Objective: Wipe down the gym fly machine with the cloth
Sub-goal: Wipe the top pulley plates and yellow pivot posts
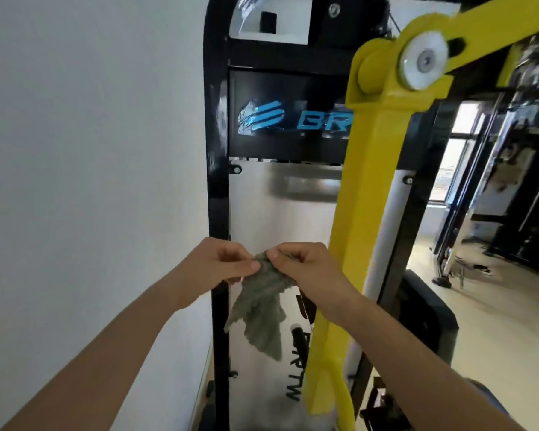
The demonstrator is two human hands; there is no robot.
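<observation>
Two hands, my left hand [221, 264] and right hand [302, 265], pinch the top edge of a crumpled grey-green cloth [262, 306] hanging between them. Just beyond my knuckles stands the fly machine's white shroud panel [262, 213], not yet touched. I judge I'm readying the cloth; next I must press it flat there.

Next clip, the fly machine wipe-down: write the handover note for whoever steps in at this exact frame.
Left hand: pinches the top edge of the grey-green cloth.
Right hand: pinches the same edge, right beside the left.
Cloth: hangs from both hands in front of the machine's white shroud panel, between the black frame upright and the yellow arm. Whether it touches the panel cannot be told.
Done: cloth is in hand; no wiped area can be made out.
Left: wipe the upright, panel and yellow arm. Pale smears show on the upright.
</observation>
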